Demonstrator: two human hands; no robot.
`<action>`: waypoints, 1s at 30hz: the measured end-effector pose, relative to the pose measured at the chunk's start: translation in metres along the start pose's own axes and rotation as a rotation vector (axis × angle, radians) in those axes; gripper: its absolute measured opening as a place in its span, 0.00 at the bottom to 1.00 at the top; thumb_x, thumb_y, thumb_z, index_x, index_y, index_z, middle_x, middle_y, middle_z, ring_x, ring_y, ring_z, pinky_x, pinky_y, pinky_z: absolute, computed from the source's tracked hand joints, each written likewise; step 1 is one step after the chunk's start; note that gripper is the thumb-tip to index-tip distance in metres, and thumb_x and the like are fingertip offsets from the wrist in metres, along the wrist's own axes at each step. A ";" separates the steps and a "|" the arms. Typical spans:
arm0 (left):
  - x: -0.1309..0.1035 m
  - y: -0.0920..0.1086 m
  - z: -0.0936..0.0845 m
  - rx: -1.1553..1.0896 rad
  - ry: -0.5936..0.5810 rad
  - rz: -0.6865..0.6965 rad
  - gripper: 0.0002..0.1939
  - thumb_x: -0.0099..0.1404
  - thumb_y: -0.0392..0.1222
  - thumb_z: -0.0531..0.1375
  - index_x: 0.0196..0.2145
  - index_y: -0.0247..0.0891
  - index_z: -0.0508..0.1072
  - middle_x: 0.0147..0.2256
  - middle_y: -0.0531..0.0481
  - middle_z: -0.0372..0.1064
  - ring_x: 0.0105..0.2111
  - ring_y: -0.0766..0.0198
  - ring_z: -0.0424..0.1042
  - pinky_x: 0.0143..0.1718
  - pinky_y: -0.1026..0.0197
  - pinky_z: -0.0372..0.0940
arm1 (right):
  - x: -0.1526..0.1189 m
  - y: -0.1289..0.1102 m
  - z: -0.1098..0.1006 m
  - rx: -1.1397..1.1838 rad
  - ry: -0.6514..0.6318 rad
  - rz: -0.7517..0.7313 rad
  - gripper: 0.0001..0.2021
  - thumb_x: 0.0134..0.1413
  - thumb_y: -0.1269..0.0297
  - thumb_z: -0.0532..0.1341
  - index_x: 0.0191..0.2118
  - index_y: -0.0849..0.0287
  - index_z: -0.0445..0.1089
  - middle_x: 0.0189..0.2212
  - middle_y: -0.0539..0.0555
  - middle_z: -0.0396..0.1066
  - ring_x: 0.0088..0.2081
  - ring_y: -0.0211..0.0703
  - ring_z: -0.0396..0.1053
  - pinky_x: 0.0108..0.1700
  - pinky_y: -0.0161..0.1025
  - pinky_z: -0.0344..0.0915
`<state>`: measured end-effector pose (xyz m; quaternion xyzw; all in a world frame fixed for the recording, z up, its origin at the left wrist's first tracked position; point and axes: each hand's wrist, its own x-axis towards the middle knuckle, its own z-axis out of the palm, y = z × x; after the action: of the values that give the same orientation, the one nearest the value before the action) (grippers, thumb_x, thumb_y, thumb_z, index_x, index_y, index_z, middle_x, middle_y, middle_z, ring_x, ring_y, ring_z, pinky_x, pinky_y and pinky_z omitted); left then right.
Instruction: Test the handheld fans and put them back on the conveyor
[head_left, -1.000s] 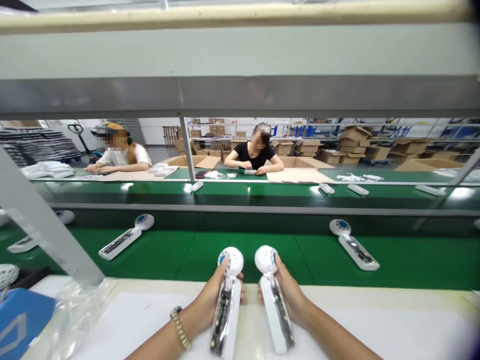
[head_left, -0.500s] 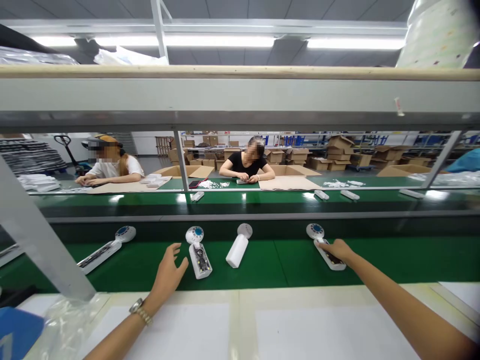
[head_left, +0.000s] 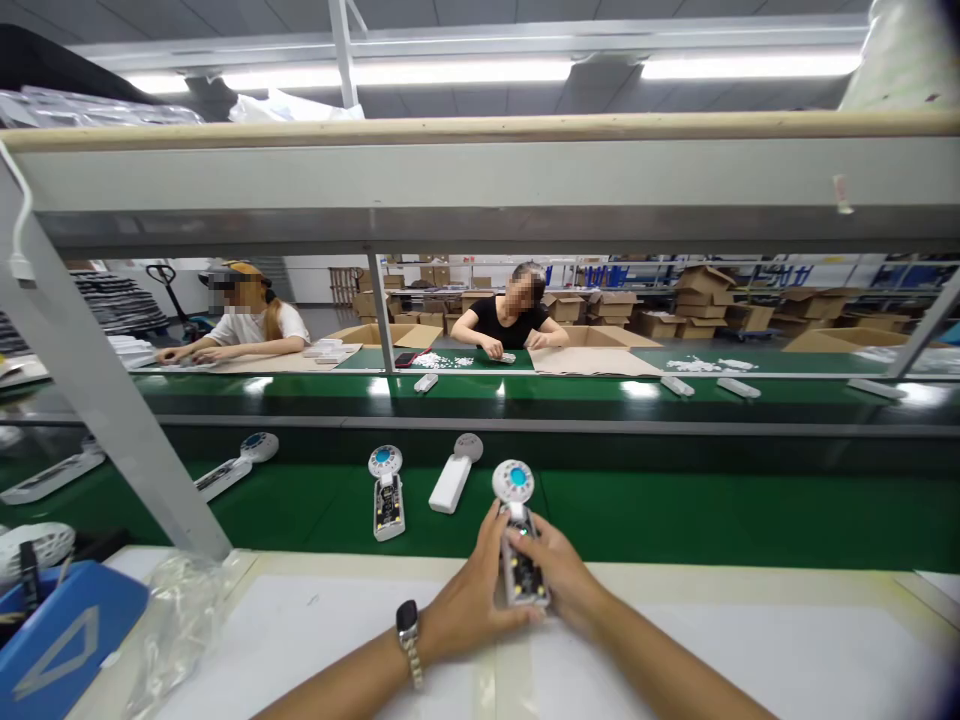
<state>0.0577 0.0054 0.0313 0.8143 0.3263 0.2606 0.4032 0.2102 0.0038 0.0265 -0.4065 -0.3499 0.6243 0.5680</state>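
Note:
Near the front edge of the green belt, a white device (head_left: 514, 482) with a round head and an open body showing a circuit board is held between my two hands. My left hand (head_left: 472, 600), with a watch at the wrist, grips its left side and lower end. On its right side, my right hand (head_left: 566, 575) has its fingers and thumb pressed to the body. To the left on the belt lie an open device (head_left: 388, 510) with its board showing, a closed white device (head_left: 450, 485) face down, and another open one (head_left: 225, 478).
A blue bin (head_left: 82, 640) and clear plastic (head_left: 176, 620) are at the left of the white worktop (head_left: 352, 610). A slanted metal post (head_left: 142, 450) crosses the left side. Beyond the green belt (head_left: 712, 510), two people work at a far bench.
My right hand has brought the device leftward and nearer. My left hand has moved right and closed on it. The view has shifted slightly.

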 end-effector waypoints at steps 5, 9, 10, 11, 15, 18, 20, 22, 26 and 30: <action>0.001 -0.013 0.002 -0.019 -0.054 -0.038 0.52 0.46 0.50 0.65 0.61 0.45 0.37 0.62 0.42 0.26 0.58 0.45 0.47 0.54 0.48 0.53 | -0.008 0.016 -0.003 0.138 -0.182 -0.001 0.24 0.42 0.66 0.66 0.49 0.56 0.62 0.30 0.50 0.72 0.34 0.43 0.70 0.37 0.38 0.64; 0.000 -0.012 0.001 -0.063 -0.023 -0.013 0.50 0.44 0.47 0.66 0.60 0.46 0.43 0.62 0.41 0.30 0.51 0.45 0.57 0.46 0.51 0.61 | -0.007 0.014 -0.012 0.115 -0.210 -0.001 0.23 0.45 0.69 0.64 0.50 0.54 0.62 0.31 0.50 0.72 0.34 0.42 0.69 0.37 0.37 0.62; 0.000 -0.012 0.001 -0.059 -0.014 -0.019 0.50 0.44 0.47 0.66 0.60 0.46 0.44 0.61 0.41 0.31 0.50 0.45 0.59 0.44 0.52 0.63 | -0.007 0.014 -0.013 0.110 -0.218 0.005 0.23 0.45 0.69 0.64 0.50 0.54 0.61 0.32 0.51 0.72 0.35 0.42 0.69 0.38 0.38 0.62; 0.000 -0.011 0.001 -0.045 -0.007 -0.025 0.49 0.44 0.47 0.66 0.59 0.46 0.45 0.61 0.41 0.32 0.49 0.45 0.59 0.43 0.52 0.63 | -0.007 0.013 -0.013 0.105 -0.225 0.012 0.23 0.45 0.69 0.64 0.50 0.55 0.61 0.33 0.51 0.71 0.35 0.43 0.69 0.38 0.38 0.62; 0.001 -0.011 0.003 0.041 -0.006 -0.032 0.49 0.43 0.46 0.66 0.59 0.46 0.45 0.60 0.40 0.34 0.48 0.49 0.61 0.41 0.53 0.65 | -0.008 0.011 -0.010 0.086 -0.240 0.034 0.25 0.43 0.68 0.65 0.50 0.56 0.61 0.32 0.52 0.71 0.36 0.44 0.68 0.37 0.38 0.61; 0.002 -0.011 0.003 0.076 -0.006 -0.021 0.49 0.43 0.45 0.66 0.58 0.46 0.44 0.60 0.41 0.35 0.47 0.51 0.62 0.40 0.54 0.65 | -0.008 0.008 -0.009 0.078 -0.247 0.043 0.25 0.42 0.67 0.66 0.49 0.57 0.61 0.32 0.52 0.71 0.36 0.44 0.69 0.37 0.38 0.61; 0.002 -0.010 0.003 0.080 -0.009 -0.017 0.49 0.43 0.45 0.66 0.58 0.46 0.44 0.60 0.41 0.35 0.47 0.52 0.62 0.40 0.55 0.65 | -0.008 0.008 -0.009 0.079 -0.250 0.042 0.25 0.43 0.67 0.65 0.49 0.57 0.60 0.32 0.52 0.71 0.36 0.45 0.69 0.37 0.38 0.62; 0.003 -0.010 0.003 0.076 -0.008 -0.008 0.48 0.43 0.44 0.66 0.58 0.46 0.45 0.60 0.41 0.36 0.47 0.53 0.62 0.40 0.55 0.66 | -0.008 0.008 -0.009 0.066 -0.252 0.038 0.25 0.43 0.66 0.65 0.49 0.56 0.61 0.32 0.52 0.71 0.37 0.45 0.69 0.38 0.40 0.62; 0.004 -0.008 0.004 0.066 0.008 0.010 0.47 0.44 0.41 0.65 0.57 0.45 0.45 0.58 0.41 0.39 0.46 0.54 0.62 0.40 0.56 0.66 | -0.009 0.007 -0.008 0.015 -0.234 0.032 0.24 0.42 0.65 0.65 0.48 0.56 0.62 0.35 0.54 0.72 0.38 0.49 0.69 0.41 0.45 0.63; 0.004 -0.007 0.005 0.039 0.004 0.019 0.46 0.44 0.40 0.65 0.57 0.45 0.46 0.57 0.41 0.40 0.46 0.55 0.62 0.40 0.57 0.66 | -0.011 0.004 -0.006 -0.010 -0.233 0.021 0.22 0.42 0.63 0.65 0.47 0.56 0.64 0.36 0.54 0.72 0.40 0.50 0.69 0.42 0.46 0.63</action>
<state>0.0613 0.0091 0.0233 0.8244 0.3244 0.2598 0.3842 0.2142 -0.0076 0.0213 -0.3377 -0.4122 0.6715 0.5149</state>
